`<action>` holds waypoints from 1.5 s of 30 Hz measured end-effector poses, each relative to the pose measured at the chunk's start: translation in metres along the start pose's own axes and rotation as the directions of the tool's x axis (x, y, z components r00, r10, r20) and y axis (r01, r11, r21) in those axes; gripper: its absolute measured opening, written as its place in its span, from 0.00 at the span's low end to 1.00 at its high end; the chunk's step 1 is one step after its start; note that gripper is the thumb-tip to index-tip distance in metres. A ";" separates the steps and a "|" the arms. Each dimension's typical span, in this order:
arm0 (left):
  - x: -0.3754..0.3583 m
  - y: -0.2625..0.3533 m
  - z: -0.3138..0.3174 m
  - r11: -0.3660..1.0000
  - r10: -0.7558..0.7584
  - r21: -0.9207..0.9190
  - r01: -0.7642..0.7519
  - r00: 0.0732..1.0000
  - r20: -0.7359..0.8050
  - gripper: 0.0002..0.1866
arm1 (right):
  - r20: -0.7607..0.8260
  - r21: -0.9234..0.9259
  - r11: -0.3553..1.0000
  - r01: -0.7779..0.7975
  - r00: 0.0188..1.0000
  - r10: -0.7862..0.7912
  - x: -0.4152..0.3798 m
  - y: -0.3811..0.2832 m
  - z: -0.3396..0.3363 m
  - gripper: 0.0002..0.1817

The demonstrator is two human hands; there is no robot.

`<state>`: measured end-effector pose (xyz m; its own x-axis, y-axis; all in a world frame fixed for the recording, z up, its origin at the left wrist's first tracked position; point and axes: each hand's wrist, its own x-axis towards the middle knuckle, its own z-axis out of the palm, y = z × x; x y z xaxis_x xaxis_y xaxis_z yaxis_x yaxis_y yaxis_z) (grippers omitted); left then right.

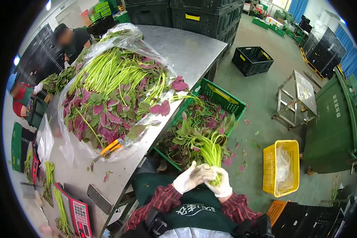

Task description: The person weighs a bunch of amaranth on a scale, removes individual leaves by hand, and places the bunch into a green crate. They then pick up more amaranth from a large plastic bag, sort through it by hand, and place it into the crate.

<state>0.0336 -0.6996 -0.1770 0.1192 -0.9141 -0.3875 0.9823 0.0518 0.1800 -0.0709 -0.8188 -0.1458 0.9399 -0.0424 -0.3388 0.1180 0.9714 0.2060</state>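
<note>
My right hand point(221, 183), in a white glove, is closed around the lower stems of a bunch of red-green amaranth point(212, 152). The leaves point away from me, over a green crate. Beside it my left hand point(192, 178), also gloved, is open, its fingers stretched towards the stem ends and its fingertips at the right hand. On the metal table point(178, 43) a large heap of amaranth point(111, 79) lies on clear plastic sheeting. An orange-handled knife point(109, 148) rests at the heap's near edge. Loose amaranth fills the green crate point(218, 95) below the table edge.
A red scale point(77, 214), a phone-like dark slab point(100, 198) and small bunches lie at the table's near left. Two co-workers stand across the table. A yellow basket point(269, 170), a black crate point(252, 61), a metal stand point(303, 93) and a green bin point(333, 127) stand right.
</note>
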 end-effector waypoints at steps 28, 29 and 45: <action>0.023 0.034 0.002 0.662 0.225 0.747 0.052 0.938 -0.264 0.13 | 0.196 -0.915 -0.382 0.127 0.970 -0.147 0.010 0.034 -0.056 0.25; 0.027 0.039 -0.014 0.449 0.255 0.877 0.171 0.916 -0.309 0.12 | 0.173 -0.867 -0.492 0.080 0.974 -0.146 0.010 0.026 -0.056 0.23; 0.004 0.016 -0.064 0.005 0.292 0.971 0.239 0.928 -0.230 0.33 | 0.518 -0.718 -0.695 0.017 0.680 -0.518 0.018 -0.003 0.026 0.22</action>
<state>0.0591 -0.6765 -0.2334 0.4310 -0.7411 -0.5149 -0.1066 -0.6084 0.7865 -0.0457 -0.8282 -0.1284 0.7443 -0.6534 0.1384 -0.2960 -0.5084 -0.8086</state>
